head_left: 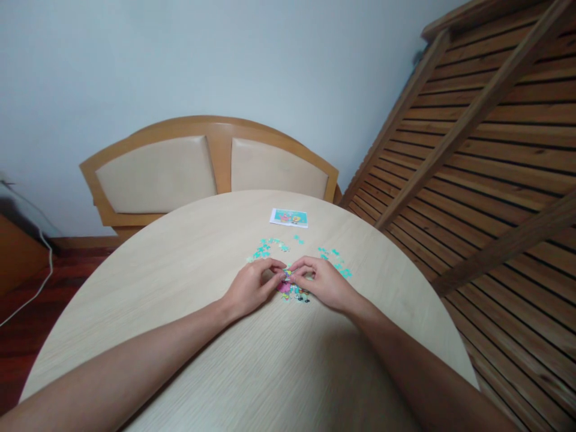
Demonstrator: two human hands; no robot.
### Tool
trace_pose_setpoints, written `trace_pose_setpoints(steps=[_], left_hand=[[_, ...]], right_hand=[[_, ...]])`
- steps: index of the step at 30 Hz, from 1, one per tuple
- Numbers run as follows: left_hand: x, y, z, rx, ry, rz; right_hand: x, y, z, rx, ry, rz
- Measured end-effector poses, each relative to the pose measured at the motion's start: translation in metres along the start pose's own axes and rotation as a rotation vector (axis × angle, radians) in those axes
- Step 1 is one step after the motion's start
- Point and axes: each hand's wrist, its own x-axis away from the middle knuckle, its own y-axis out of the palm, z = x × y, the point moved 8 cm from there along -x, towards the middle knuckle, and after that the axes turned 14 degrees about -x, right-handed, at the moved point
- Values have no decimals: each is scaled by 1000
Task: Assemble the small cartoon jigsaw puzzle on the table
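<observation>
Fingertips of my left hand point(257, 284) and my right hand point(324, 283) meet over a partly joined jigsaw puzzle point(285, 289) with pink, yellow and teal parts. Both hands are closed in a pinch on small jigsaw pieces at the puzzle's upper edge; the fingers hide much of them. Part of the joined puzzle shows below the fingertips. Loose teal jigsaw pieces point(262, 248) lie beyond my left hand. More loose teal pieces point(344, 273) are scattered past my right hand.
A printed picture card point(288, 218) with cartoon figures lies farther back on the round wooden table point(180, 252). Behind the table stands a padded headboard point(157, 174). A slatted wooden frame point(450, 162) leans along the right side. A white cable point(48, 258) hangs at left.
</observation>
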Motion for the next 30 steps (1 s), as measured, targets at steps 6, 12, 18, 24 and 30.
trace_pose_setpoints(steps=[6,12,18,24,30], left_hand=[[1,5,-2,125,-63,-47],[2,6,-12,25,-48,-41],[3,6,-11,-6,-27,-41],[3,7,-7,-56,-2,-65],[4,9,-4,-122,40,-100]], right_hand=[[1,10,0,9,-28,-53],[5,9,-9,338,-232,-109],[6,10,-10,454,-325,-219],[4,1,-4,515,-322,-187],[3,-2,-2,528,-315,-183]])
